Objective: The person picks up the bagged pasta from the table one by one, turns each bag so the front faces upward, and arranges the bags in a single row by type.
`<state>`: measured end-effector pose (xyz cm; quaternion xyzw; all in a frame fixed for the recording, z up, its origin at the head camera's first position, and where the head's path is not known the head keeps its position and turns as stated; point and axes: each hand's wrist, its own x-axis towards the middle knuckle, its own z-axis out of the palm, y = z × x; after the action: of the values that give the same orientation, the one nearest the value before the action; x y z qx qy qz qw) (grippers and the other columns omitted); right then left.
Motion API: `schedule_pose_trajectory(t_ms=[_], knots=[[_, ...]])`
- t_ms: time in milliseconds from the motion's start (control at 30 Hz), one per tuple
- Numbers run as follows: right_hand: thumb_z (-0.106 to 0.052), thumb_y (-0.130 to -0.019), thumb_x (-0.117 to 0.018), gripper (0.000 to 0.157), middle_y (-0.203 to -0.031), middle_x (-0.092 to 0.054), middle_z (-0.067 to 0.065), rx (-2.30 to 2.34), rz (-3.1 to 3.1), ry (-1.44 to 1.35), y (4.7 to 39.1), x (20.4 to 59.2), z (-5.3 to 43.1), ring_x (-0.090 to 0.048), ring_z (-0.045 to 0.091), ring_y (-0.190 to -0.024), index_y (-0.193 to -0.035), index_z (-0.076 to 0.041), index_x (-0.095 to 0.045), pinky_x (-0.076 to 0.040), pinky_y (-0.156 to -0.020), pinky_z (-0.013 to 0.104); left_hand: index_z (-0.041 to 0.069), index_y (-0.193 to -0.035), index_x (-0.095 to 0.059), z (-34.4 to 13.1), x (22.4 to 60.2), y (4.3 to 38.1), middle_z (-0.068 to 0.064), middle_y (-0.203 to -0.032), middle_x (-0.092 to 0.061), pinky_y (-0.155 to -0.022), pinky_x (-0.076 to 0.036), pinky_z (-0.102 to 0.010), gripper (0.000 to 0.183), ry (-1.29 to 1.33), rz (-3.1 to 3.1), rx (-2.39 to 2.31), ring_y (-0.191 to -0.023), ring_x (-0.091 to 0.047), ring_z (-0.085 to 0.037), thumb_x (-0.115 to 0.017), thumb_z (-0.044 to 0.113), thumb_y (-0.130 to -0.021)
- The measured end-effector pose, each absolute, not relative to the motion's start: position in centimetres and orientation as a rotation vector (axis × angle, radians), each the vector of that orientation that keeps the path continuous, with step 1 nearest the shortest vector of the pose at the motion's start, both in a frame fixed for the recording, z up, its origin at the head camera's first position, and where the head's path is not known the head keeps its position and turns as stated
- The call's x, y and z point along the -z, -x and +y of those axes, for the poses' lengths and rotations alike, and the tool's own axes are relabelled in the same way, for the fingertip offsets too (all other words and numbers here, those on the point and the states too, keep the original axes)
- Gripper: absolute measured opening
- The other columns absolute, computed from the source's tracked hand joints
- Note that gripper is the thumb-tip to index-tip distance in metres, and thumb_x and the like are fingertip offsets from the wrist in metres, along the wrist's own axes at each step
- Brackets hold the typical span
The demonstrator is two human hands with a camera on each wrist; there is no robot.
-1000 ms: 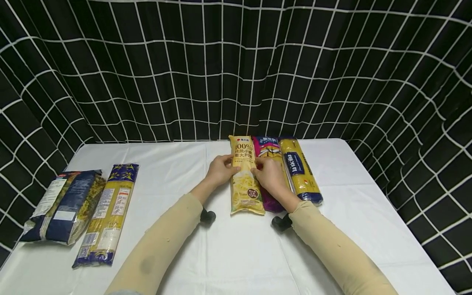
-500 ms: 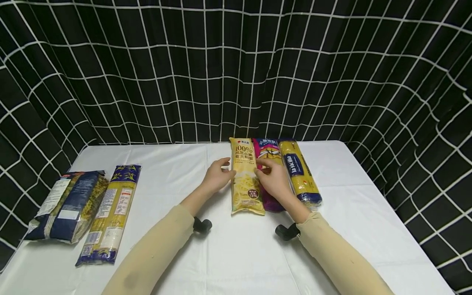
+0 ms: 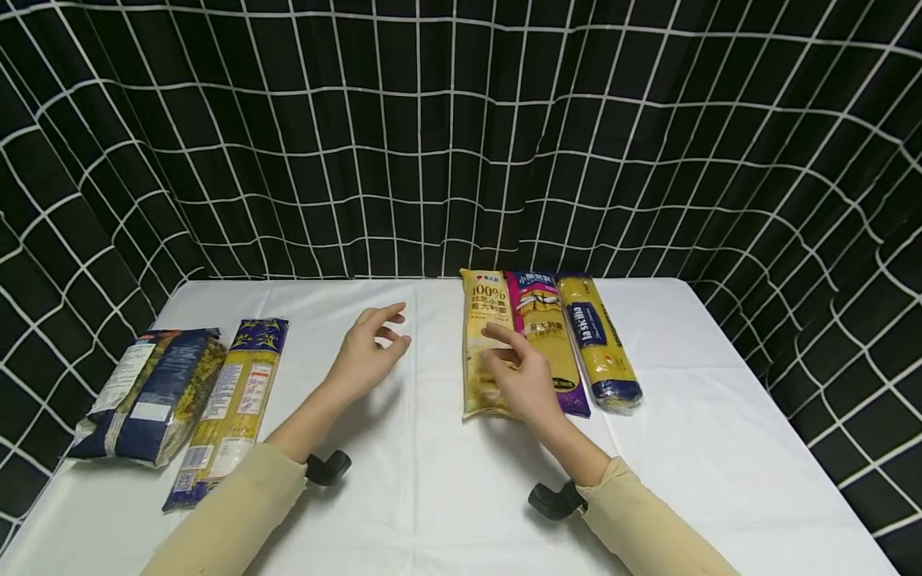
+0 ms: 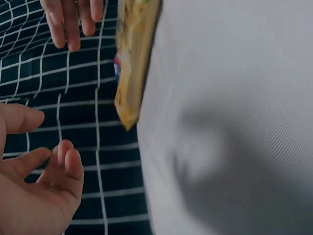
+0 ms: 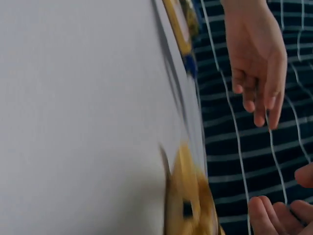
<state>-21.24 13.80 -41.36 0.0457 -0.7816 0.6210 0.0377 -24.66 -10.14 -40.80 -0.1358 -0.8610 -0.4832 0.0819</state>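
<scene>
My left hand (image 3: pixel 367 352) hovers above the white cloth left of the packets, fingers loosely bent and holding nothing. The right hand (image 3: pixel 524 376) hangs over the pale yellow noodle packet (image 3: pixel 488 296) and partly hides it. In the right wrist view, its fingers are apart from that packet (image 5: pixel 188 210). Beside it lies a pink and purple spaghetti packet (image 3: pixel 551 344). Third in the row is a yellow and blue spaghetti packet (image 3: pixel 601 344) with "la sicilia" on its label, tilted slightly.
At the left lie a navy pasta bag (image 3: pixel 154 392) and a long blue and yellow spaghetti packet (image 3: pixel 241 384), whose lower end the left sleeve (image 3: pixel 238 504) partly covers. A black curtain with white grid lines (image 3: pixel 432 160) stands behind the table (image 3: pixel 432 512).
Both hands have let go of the pale yellow packet. The left has moved well to the left; the right has lifted off and come slightly nearer. The packets lie in the same row.
</scene>
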Motion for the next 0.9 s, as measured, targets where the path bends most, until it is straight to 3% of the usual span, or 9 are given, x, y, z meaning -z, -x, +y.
schedule_pose_trajectory(t_ms=[267, 533, 733, 900], knots=[[0.005, -0.087, -0.057, 0.052, -0.129, -0.056, 0.013, -2.065, -2.372, -0.280, 17.6, 39.2, 8.4, -0.062, 0.031, -0.103, -0.137, -0.003, -0.047, -0.054, -0.080, 0.028, 0.009, -0.136, -0.051, -16.5, 39.6, 23.1, -0.009, -0.119, -0.056, -0.075, -0.049, -0.036, 0.050, 0.433, -2.560, 1.260, -0.094, -0.059, -0.020, -0.063, 0.012, -0.088], [0.002, -0.089, -0.057, 0.053, -0.133, -0.051, 0.015, -2.163, -2.371, -0.500, 16.4, 39.9, 3.4, -0.060, 0.034, -0.105, -0.139, -0.002, -0.042, -0.053, -0.079, 0.026, 0.005, -0.137, -0.048, -22.7, 38.6, 23.1, -0.016, -0.128, -0.048, -0.084, -0.045, -0.049, 0.050, 0.412, -2.628, 0.947, -0.106, -0.054, -0.031, -0.061, 0.012, -0.089], [-0.004, -0.089, -0.057, 0.054, -0.134, -0.050, 0.006, -2.162, -2.423, -0.610, 16.2, 42.8, -0.1, -0.063, 0.021, -0.099, -0.141, -0.011, -0.043, -0.052, -0.077, 0.023, 0.004, -0.140, -0.044, -26.0, 38.5, 23.8, -0.021, -0.136, -0.040, -0.091, -0.041, -0.058, 0.053, 0.447, -2.809, 0.651, -0.122, -0.042, -0.041, -0.059, 0.015, -0.091], [-0.011, -0.089, -0.060, 0.055, -0.132, -0.050, 0.001, -2.100, -2.542, -0.671, 15.4, 43.9, -2.5, -0.062, 0.009, -0.095, -0.141, -0.016, -0.043, -0.051, -0.075, 0.021, 0.003, -0.134, -0.051, -28.1, 38.7, 25.0, -0.020, -0.139, -0.040, -0.098, -0.035, -0.062, 0.047, 0.446, -2.957, 0.445, -0.126, -0.038, -0.043, -0.060, 0.017, -0.091]])
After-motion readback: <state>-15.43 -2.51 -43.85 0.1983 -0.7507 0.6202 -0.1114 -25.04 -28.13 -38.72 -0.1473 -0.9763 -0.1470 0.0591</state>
